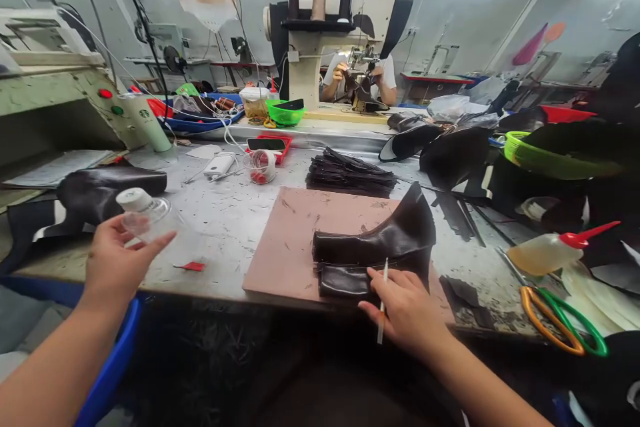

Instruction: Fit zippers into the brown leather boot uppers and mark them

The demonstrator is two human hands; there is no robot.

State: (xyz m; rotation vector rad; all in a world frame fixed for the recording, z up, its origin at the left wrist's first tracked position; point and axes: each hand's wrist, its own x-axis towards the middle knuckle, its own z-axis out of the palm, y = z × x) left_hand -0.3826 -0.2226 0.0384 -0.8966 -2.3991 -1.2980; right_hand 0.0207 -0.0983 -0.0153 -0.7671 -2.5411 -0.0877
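Note:
My left hand is wrapped around a clear plastic bottle with a white cap, raised above the left of the table. My right hand holds a thin white stick, perhaps a marking pen, between its fingers. Its fingertips touch the dark brown leather boot upper, folded pieces lying on a pinkish board. A small red-tipped item lies on the table below the bottle.
A stack of dark leather strips lies behind the board. To the right are scissors and a red-nozzled glue bottle. Leather pieces lie at left. Behind, a person works at a sewing machine.

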